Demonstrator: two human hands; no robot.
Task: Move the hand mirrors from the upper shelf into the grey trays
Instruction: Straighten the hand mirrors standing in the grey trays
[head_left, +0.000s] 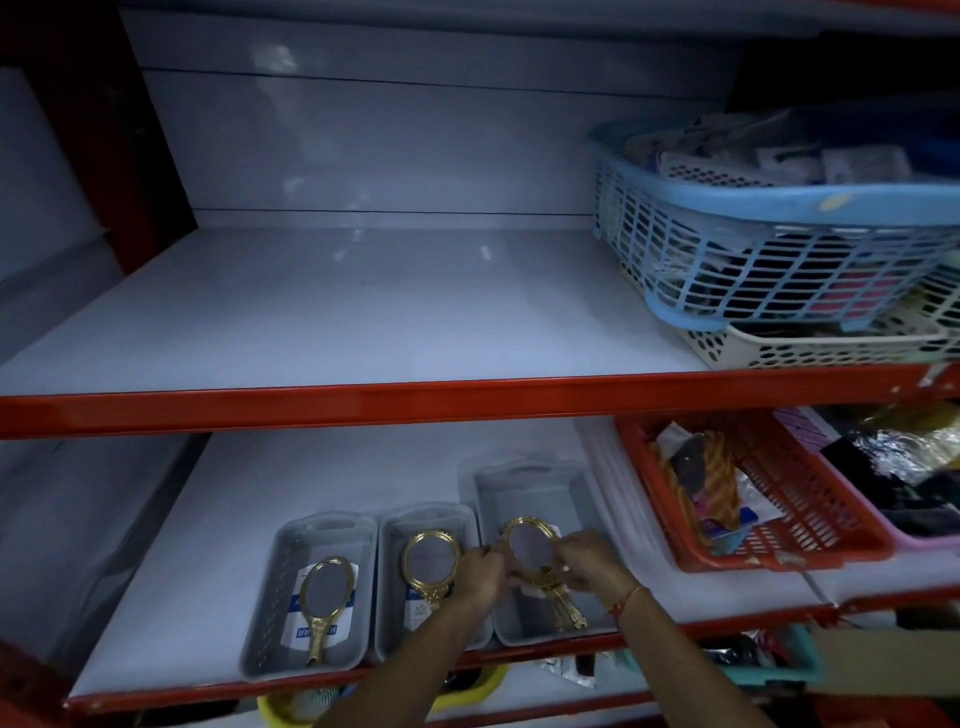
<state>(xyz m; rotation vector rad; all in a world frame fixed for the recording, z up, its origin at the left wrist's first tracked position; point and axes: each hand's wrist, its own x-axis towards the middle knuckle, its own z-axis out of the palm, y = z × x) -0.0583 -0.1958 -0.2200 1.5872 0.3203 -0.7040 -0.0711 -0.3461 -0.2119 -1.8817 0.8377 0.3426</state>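
Three grey trays stand side by side on the lower shelf: left tray (270, 587), middle tray (390, 613), right tray (576, 499). A gold hand mirror (324, 597) lies in the left tray. Another gold mirror (431, 558) lies in the middle tray. Over the right tray, a third gold mirror (527, 545) is held by both hands: my left hand (483, 571) grips its left side, my right hand (587, 561) its right side near the handle. The upper shelf (363, 312) shows no mirrors.
A blue basket (779, 223) on a white perforated basket (831, 348) fills the upper shelf's right end. A red basket (769, 499) full of goods stands right of the grey trays, a pink one (924, 543) beyond it. Orange shelf edges (363, 405) run across.
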